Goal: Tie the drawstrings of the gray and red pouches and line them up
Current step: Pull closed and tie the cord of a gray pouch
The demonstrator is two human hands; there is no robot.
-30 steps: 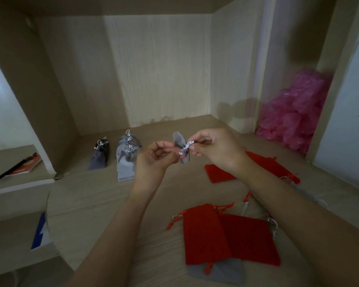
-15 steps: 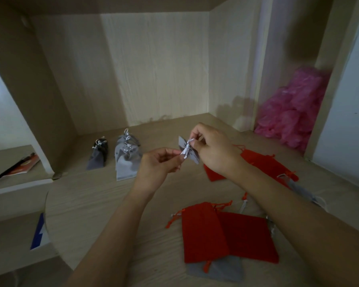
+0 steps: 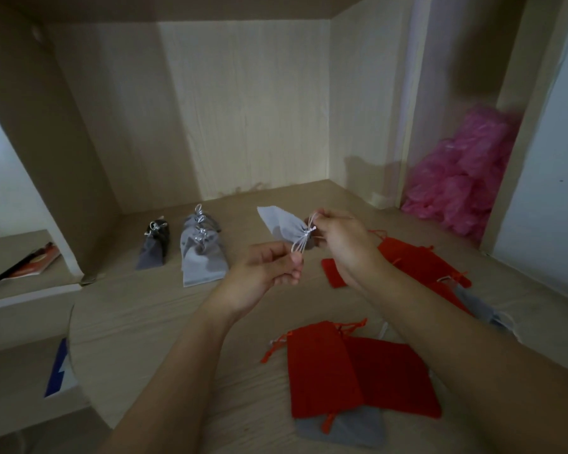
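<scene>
A small gray pouch (image 3: 281, 224) hangs in the air above the wooden desk, its closed neck pointing right. My right hand (image 3: 340, 245) pinches the silver drawstring at the neck. My left hand (image 3: 269, 268) pinches the loose string ends just below it. Tied gray pouches (image 3: 202, 253) and a darker gray pouch (image 3: 154, 245) lie in a row at the back left. Two flat red pouches (image 3: 358, 371) lie in front of me over a flat gray pouch (image 3: 351, 429). More red pouches (image 3: 417, 260) lie to the right, partly hidden by my right arm.
A pile of pink plastic bags (image 3: 463, 188) fills the right alcove. Wooden walls (image 3: 243, 109) close in the desk behind and at both sides. A lower shelf on the left carries a red booklet (image 3: 35, 262). Another gray pouch (image 3: 479, 308) lies by my right forearm.
The gray pouch has swung up and now points left from the knot. My left hand has dropped lower, drawing the string ends down, while the right hand keeps the neck.
</scene>
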